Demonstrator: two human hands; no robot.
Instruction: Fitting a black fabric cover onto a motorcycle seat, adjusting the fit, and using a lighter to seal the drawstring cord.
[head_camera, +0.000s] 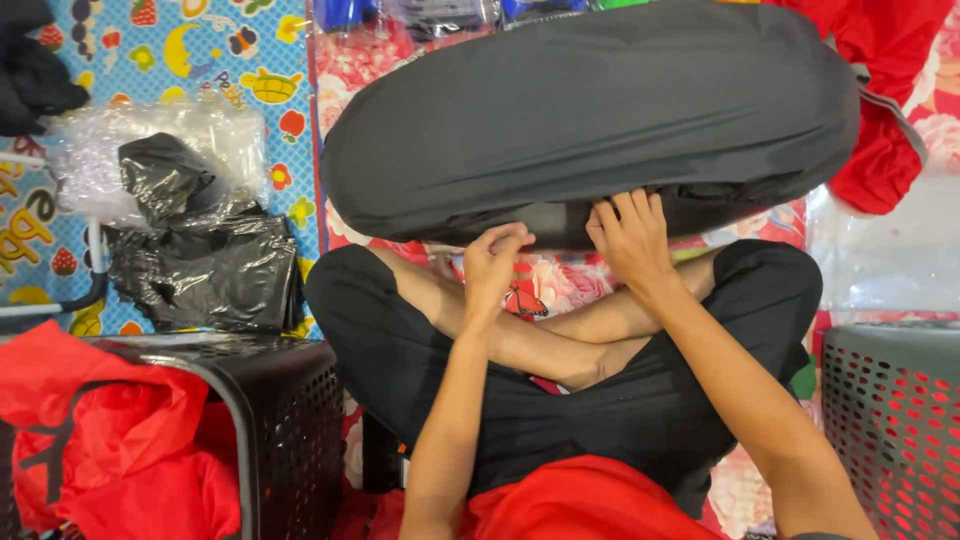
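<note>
Red cloth (590, 500) lies lowest in view, bunched over the lap of the person, who sits cross-legged in black shorts (640, 400) on a flowered mat (560, 280); both bare forearms reach up from it toward a big dark grey cushion (590, 110) that lies across the mat just past the knees, filling the upper middle of the view and hiding most of what is behind it. Left hand (495, 262) is curled, fingertips pinched together at the cushion's lower edge, though I cannot tell whether it grips fabric; right hand (630, 235) lies with fingers bent, tucked into the dark seam under the same edge, grasping the cover there.

At lower left stands a black perforated basket (290, 410), red garments (110, 430) spilling over its rim; beyond it, on a bright cartoon mat (200, 50), a crumpled black plastic bag (200, 250) rests against a clear bag (90, 145). At lower right a grey perforated basket (890, 420) shows red through its holes; above it lies clear plastic (890, 250), and more red fabric (880, 90) hangs beside the cushion's right end, touching it.
</note>
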